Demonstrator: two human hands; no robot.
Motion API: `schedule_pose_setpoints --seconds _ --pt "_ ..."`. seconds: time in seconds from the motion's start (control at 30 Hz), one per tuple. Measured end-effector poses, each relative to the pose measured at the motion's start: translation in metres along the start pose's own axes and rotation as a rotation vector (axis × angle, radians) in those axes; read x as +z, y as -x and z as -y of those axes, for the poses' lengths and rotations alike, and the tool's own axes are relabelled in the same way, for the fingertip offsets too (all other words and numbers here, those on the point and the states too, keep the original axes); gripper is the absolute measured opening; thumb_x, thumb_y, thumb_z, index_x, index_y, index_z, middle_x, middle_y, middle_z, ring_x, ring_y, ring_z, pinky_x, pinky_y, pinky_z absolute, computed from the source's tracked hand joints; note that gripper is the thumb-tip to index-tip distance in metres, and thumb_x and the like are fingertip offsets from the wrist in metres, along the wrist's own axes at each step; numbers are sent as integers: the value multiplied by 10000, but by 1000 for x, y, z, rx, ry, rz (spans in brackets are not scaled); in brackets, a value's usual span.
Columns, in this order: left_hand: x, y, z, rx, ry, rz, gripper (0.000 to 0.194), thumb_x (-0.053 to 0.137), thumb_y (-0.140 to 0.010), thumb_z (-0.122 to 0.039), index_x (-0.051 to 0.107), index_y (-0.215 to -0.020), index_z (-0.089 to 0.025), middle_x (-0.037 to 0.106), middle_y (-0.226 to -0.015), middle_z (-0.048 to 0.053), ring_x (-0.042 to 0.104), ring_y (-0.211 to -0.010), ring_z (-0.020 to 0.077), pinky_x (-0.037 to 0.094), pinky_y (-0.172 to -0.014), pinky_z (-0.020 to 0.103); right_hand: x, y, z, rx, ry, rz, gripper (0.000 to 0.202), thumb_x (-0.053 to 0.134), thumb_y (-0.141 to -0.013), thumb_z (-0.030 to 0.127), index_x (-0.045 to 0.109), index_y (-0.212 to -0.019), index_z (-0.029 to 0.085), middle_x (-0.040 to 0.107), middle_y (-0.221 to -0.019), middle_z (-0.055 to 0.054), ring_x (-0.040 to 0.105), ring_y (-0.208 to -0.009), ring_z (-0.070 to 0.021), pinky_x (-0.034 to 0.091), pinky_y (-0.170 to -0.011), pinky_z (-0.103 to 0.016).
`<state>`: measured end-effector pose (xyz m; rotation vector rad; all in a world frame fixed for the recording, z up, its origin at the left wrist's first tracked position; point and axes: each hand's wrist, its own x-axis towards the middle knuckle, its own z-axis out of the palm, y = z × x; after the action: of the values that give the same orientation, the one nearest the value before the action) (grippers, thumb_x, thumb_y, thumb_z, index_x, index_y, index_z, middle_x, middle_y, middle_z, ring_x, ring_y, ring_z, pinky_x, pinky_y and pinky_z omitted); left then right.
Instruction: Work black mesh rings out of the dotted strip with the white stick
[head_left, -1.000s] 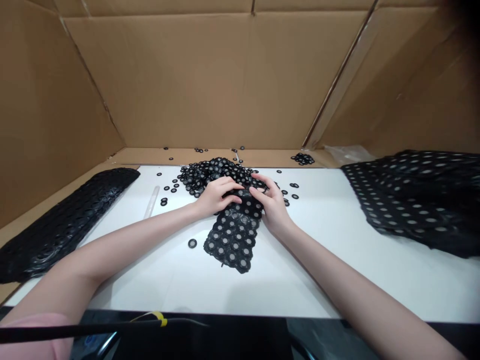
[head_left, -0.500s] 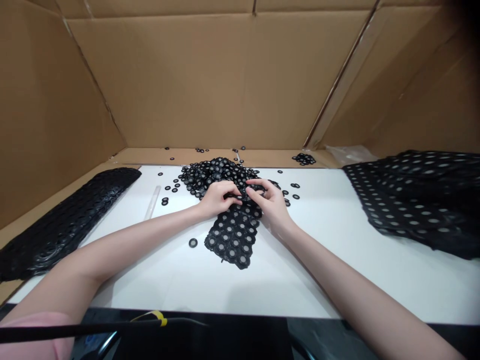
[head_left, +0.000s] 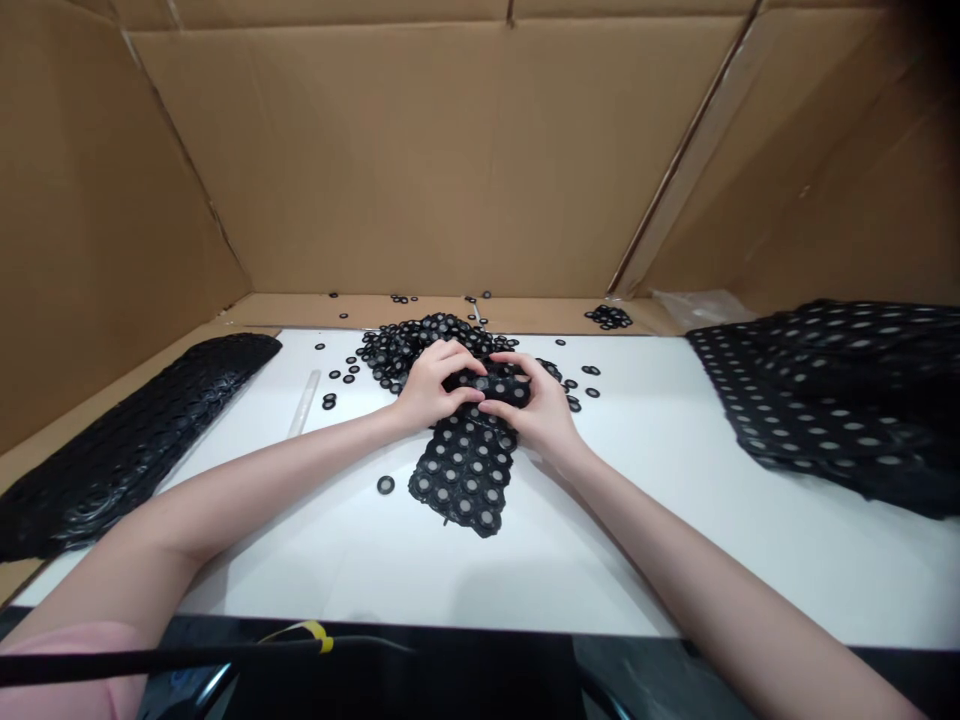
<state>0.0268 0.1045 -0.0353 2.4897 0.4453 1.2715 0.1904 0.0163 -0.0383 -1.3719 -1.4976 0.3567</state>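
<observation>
A black rubbery sheet (head_left: 465, 465) with rows of pale round spots lies on the white table, its near end flat and its upper part bent up between my hands. My left hand (head_left: 439, 388) grips the left side of that raised part between thumb and fingers. On the right side my right hand (head_left: 538, 408) holds the same part, thumb below and fingers above. Just behind my hands is a heap of small black rings (head_left: 405, 345), partly hidden by them. One loose ring (head_left: 385, 485) lies left of the sheet.
A long black sheet (head_left: 142, 430) lies at the left, near a clear strip (head_left: 304, 403). Black spotted sheeting (head_left: 817, 400) is piled at the right. A small ring cluster (head_left: 608, 317) sits before the cardboard wall (head_left: 390, 160). A black cable (head_left: 187, 658) crosses the near edge.
The fingers of both hands have spread wider around the sheet. More of its raised, spotted part now shows between them, and my left fingers have moved up slightly.
</observation>
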Motion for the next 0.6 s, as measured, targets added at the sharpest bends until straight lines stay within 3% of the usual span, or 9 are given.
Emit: schedule_pose_setpoints --seconds 0.17,0.33,0.5,0.6 --pt "-1 -3 2 18 29 42 78 755 -733 -253 719 -757 -188 686 -830 36 579 -831 194 427 -819 351 1 1 4 -65 61 10 442 733 -643 256 602 -1064 232 669 -1144 -50 605 -1051 -275 450 -922 -436" --pt "-2 -7 0 -164 254 107 95 720 -728 -224 705 -660 -160 656 -681 20 588 -676 147 437 -683 281 2 3 7 -70 87 15 447 728 -656 257 596 -1082 232 669 -1155 -51 607 -1063 -275 452 -926 -441" --pt "0 -14 2 -474 560 -10 135 770 -593 -248 696 -615 -137 657 -627 10 555 -593 118 432 -604 249 1 2 9 -68 36 17 401 733 -655 254 611 -1035 226 684 -1100 -45 618 -1028 -261 461 -901 -421" --pt "1 -20 8 -568 699 -134 177 786 -543 -251 689 -621 -126 673 -650 17 572 -604 115 457 -624 247 2 2 11 -48 11 11 397 741 -650 263 613 -1025 226 678 -1105 -46 614 -1025 -259 456 -909 -418"
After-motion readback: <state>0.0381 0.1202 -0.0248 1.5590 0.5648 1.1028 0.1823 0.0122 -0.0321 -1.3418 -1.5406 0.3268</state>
